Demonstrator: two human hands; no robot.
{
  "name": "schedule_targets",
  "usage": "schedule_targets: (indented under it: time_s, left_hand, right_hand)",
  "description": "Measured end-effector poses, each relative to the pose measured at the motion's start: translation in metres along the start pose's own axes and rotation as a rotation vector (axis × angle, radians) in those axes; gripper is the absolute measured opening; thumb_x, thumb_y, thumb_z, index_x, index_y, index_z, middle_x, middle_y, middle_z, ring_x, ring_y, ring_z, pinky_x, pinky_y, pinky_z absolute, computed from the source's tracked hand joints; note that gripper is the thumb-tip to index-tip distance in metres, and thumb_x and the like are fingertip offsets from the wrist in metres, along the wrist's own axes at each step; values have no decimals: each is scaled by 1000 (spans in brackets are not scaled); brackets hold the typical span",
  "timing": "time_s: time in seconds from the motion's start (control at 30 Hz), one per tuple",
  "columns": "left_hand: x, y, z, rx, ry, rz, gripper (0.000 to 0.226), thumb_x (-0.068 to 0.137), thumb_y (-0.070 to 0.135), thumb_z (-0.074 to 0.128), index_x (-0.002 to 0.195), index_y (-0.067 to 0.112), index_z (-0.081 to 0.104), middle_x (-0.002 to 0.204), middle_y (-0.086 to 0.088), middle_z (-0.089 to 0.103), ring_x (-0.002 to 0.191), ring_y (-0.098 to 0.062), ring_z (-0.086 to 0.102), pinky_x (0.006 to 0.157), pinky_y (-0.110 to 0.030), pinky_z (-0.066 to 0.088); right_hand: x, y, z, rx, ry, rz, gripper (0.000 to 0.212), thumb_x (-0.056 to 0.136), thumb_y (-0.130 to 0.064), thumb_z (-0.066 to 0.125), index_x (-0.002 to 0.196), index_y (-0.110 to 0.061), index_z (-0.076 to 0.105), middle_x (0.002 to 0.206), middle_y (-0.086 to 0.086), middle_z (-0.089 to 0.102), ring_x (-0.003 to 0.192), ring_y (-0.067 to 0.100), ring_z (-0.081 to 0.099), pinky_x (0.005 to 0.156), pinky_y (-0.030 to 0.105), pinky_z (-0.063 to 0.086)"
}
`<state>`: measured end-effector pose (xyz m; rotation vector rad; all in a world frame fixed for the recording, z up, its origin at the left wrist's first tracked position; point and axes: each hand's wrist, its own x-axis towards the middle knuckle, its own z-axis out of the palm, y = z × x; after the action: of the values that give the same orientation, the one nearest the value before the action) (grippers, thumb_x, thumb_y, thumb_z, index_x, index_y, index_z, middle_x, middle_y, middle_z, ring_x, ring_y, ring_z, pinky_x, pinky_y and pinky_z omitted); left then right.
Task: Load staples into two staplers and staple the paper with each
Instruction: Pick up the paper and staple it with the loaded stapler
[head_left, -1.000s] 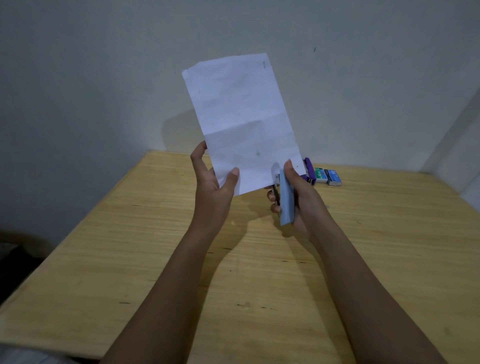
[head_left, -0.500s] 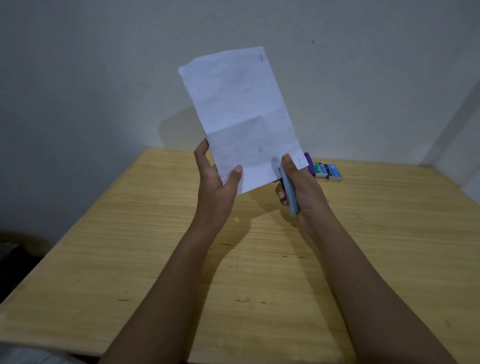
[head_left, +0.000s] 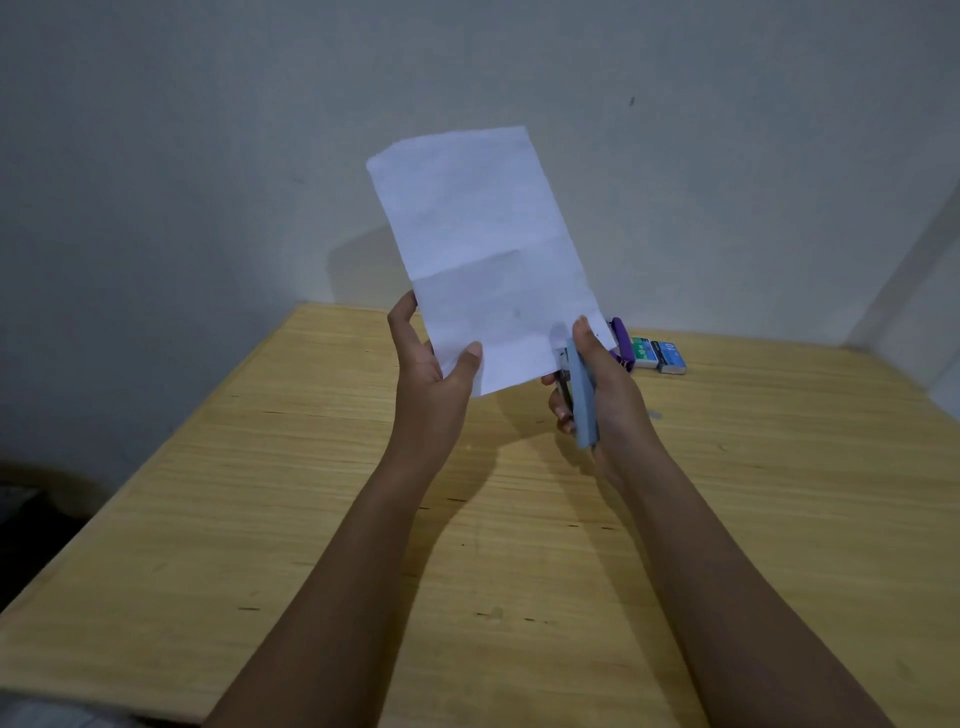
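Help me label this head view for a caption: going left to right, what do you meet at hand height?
left hand → paper → blue stapler in the right hand → purple stapler → green staple box → blue staple box

Both arms extended fwd, left hand (head_left: 434, 379) w/ thumb-finger pinch, right hand (head_left: 605, 389) in closed grip.

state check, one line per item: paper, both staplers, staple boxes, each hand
paper: held upright off the table, creased across the middle
blue stapler: nose at the paper's lower right corner
purple stapler: on the table, untouched, partly hidden
staple boxes: side by side on the table
left hand: grip on paper
right hand: grip on blue stapler
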<state>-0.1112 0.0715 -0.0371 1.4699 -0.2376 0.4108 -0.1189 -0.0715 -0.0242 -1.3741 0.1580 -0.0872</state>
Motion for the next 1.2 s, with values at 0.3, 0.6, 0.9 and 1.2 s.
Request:
schedule_targets:
  time_s: [0.3, 0.6, 0.9, 1.2]
  left_hand:
    - [16, 1, -21, -16, 127, -206, 62, 89, -2, 52, 138, 25, 24, 100, 10, 57, 90, -4, 58, 83, -32, 51]
    - [34, -31, -63, 414, 59, -340, 51, 87, 2, 52, 135, 12, 40, 115, 1, 51, 100, -17, 50, 79, -30, 41]
    - [27, -41, -46, 889, 117, -117, 60, 79, -8, 50, 137, 3, 42, 143, -12, 37, 131, -27, 33, 102, -31, 33]
    - [32, -54, -36, 1288, -301, -202, 45, 98, 31, 33, 140, 15, 35, 152, -12, 27, 144, -27, 16, 118, -51, 9]
  right_hand:
    - [9, 2, -6, 231, 89, 39, 48, 94, -53, 36, 95, -10, 56, 68, 3, 58, 38, 7, 43, 34, 14, 29]
    - [12, 5, -16, 82, 150, 73, 9, 91, -12, 51, 89, -11, 59, 88, 8, 60, 75, 17, 55, 67, 30, 44]
    - [35, 12, -25, -306, 163, -31, 21, 81, -15, 64, 87, 4, 61, 83, 10, 52, 75, 20, 48, 63, 33, 36]
    - [99, 11, -5, -745, 323, -117, 29, 87, -17, 55, 66, -10, 37, 62, 0, 34, 53, 11, 32, 45, 23, 20]
